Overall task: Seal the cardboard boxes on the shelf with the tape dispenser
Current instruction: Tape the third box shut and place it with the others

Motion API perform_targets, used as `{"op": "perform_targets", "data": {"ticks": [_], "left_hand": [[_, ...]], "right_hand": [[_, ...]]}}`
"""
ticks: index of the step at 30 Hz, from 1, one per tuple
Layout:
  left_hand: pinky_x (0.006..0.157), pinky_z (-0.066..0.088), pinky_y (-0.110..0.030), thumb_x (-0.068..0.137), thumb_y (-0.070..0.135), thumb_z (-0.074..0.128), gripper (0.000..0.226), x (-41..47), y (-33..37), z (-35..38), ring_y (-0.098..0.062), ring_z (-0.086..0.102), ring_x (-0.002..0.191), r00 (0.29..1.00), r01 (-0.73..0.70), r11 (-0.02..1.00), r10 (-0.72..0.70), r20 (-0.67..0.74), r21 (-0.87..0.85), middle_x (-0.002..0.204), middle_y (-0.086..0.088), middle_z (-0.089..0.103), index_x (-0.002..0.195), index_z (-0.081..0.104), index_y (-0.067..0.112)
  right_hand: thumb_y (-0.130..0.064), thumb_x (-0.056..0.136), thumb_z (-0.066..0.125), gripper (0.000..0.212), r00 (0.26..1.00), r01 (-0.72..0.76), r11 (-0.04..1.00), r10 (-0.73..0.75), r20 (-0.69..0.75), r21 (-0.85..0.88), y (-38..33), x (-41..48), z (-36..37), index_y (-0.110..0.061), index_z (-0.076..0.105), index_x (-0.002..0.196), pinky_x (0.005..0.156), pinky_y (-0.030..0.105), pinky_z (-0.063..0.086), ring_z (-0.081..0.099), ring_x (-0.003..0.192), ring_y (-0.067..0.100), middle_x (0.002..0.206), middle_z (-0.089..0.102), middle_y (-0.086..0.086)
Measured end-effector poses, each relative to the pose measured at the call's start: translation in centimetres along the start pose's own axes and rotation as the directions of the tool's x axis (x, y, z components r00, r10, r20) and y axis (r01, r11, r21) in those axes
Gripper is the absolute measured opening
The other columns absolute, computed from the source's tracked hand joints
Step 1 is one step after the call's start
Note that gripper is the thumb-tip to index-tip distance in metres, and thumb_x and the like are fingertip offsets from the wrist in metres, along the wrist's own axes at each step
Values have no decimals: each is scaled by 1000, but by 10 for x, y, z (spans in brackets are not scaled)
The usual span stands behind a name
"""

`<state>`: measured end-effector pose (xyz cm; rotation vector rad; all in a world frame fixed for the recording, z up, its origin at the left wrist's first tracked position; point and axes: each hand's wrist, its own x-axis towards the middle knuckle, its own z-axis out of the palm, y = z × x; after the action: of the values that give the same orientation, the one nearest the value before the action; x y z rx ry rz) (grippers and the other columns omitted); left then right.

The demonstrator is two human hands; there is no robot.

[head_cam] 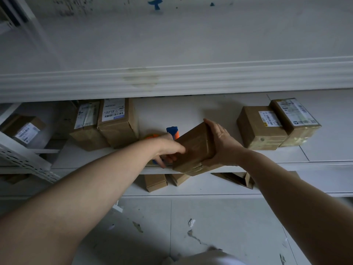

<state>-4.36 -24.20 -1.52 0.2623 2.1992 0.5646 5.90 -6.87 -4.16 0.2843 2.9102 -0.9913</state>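
Nearest, at six o'clock, lies the pale floor (210, 217), scuffed and flecked. Above it a lower shelf (210, 186) carries small plain cartons (155, 181).

At the front lip of the middle shelf (191, 111), about the frame's centre, the right hand (221, 142) clasps a cardboard box (194, 146). Its fingers are spread over the box's far end and its palm is wrapped round the near corner. The box is tilted, with one corner hanging past the shelf edge.

At nine o'clock of the box, the left hand (168, 150) has its fingers curled round the blue handle of the tape dispenser (172, 131). Its blue-and-orange head shows just behind the box.

Farther back, two labelled boxes (261, 131) stand at three o'clock, touching each other. Two more labelled parcels (118, 121) stand at ten o'clock. The upper shelf (172, 81) spans twelve o'clock.
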Motion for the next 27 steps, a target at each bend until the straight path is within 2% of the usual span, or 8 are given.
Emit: {"op": "perform_targets", "data": {"ticks": [3,7,10,15,19,22,24,27], "left_hand": [[68,55,-39,77,16,70,26,4,-4,-1,-22,59,87,944,-216,959,254,-211,186,97,-6,57,94,51,21],[67,46,-31,79,-6,56,28,-9,16,15,-16,52,80,832,-555,808,543,-116,-198,85,-1,57,79,54,22],[70,43,-28,77,-12,49,33,-4,31,27,-18,50,82,849,-529,834,524,-74,-160,82,-2,54,77,54,21],[74,49,-33,87,-7,39,29,14,21,16,-24,53,86,959,-283,949,277,61,141,93,-11,56,90,58,14],[77,46,-32,87,-7,41,34,7,29,14,-20,53,94,899,-428,884,438,-16,187,100,-1,55,90,57,23],[70,41,-31,90,-2,38,26,8,22,11,-23,53,92,947,-317,911,318,42,264,95,-4,50,92,51,22],[74,47,-34,95,10,41,11,10,14,5,-29,57,96,969,-234,953,244,-28,189,99,-11,54,100,49,15],[75,55,-41,97,43,48,32,1,11,-2,-29,63,100,956,-269,895,294,15,-354,107,-12,62,112,50,15]], "right_hand": [[-27,54,91,132,999,-37,998,38,-22,40,4,0,-1,-26,3,152,112,40,32,21,139,22,153,20,1],[-28,53,90,134,1000,-12,1000,12,-9,9,4,3,1,-25,2,153,112,36,30,21,140,22,153,21,2],[-25,53,91,135,1000,-6,1000,6,12,10,7,2,1,-23,1,153,113,34,30,20,141,21,153,18,2],[-25,53,91,134,1000,1,995,-1,0,95,18,-9,1,-25,0,151,110,39,36,26,138,22,153,16,1],[-27,54,90,132,999,20,998,-19,-29,58,16,-11,2,-23,2,152,112,40,32,20,141,22,155,17,1],[-33,53,90,133,999,1,999,1,-50,34,11,-12,1,-28,1,153,112,44,32,19,141,24,155,16,-1],[-40,56,87,132,998,22,994,-28,-57,-108,0,-11,-3,-31,-1,153,112,53,28,12,143,25,158,2,-5],[-42,59,85,127,991,31,972,-60,-118,-232,-19,-6,-6,-26,1,154,113,54,23,4,147,24,157,-23,-4]]}}
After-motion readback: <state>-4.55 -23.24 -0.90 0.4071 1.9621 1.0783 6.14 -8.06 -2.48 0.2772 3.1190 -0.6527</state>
